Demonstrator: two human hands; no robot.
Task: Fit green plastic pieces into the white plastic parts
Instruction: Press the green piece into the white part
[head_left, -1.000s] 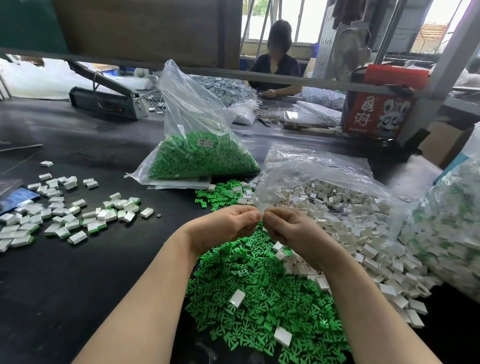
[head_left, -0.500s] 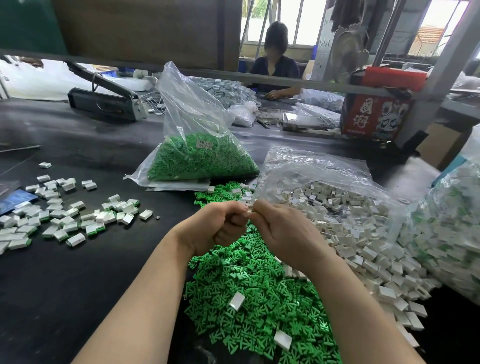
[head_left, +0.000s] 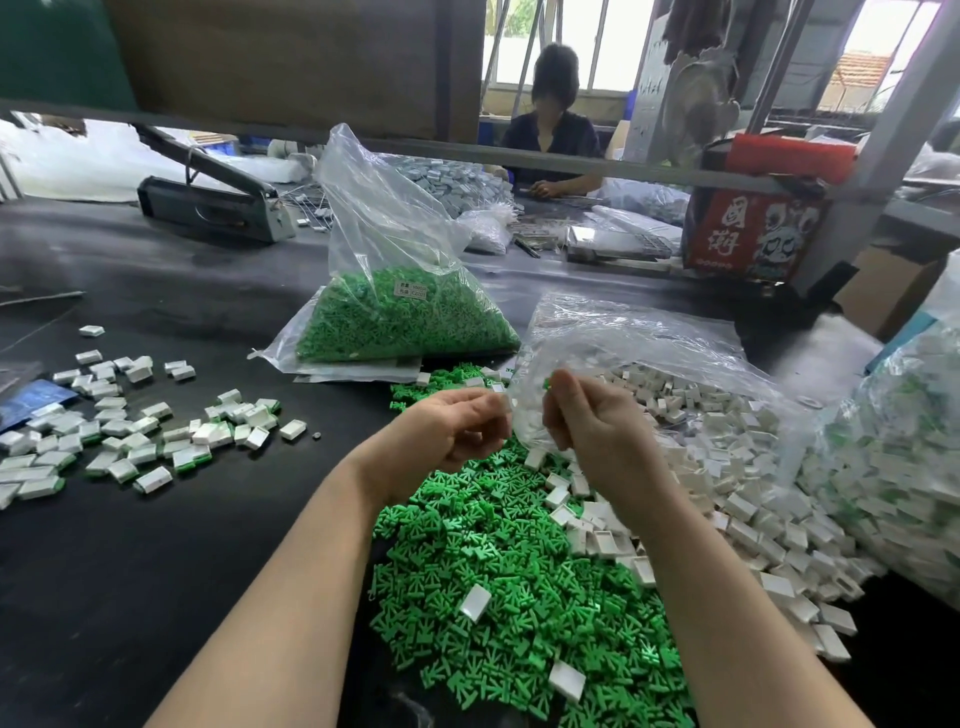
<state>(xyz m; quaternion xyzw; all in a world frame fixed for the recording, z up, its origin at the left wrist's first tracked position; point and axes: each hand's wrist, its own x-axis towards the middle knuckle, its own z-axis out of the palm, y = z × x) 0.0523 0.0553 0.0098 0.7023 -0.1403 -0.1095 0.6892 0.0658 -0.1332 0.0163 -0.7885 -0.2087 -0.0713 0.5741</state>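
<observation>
Green piece (head_left: 546, 384): we see a small bit of green pinched at the tips of the right hand's thumb and forefinger, held up above the piles.
Right hand (head_left: 592, 423): fingers curled, pinching the green piece; apart from the left hand.
Left hand (head_left: 452, 431): fingers curled in toward the palm, thumb against the fingertips; we think something pale sits at the tips, but we cannot tell what.
Green pile (head_left: 509, 571): loose green pieces heaped on the black table (head_left: 130, 571), right under our wrists, with a few white parts lying on top.
White pile (head_left: 727, 493): white parts spilling from an open clear bag (head_left: 623, 332), just right of the green heap, touching it.
Green bag (head_left: 395, 291): a clear bag of green pieces, standing behind the piles.
Finished parts (head_left: 104, 441): white parts with green edges, scattered on the left of the table, well apart from our hands.
Far side: another person (head_left: 550, 130) sits across the table.
</observation>
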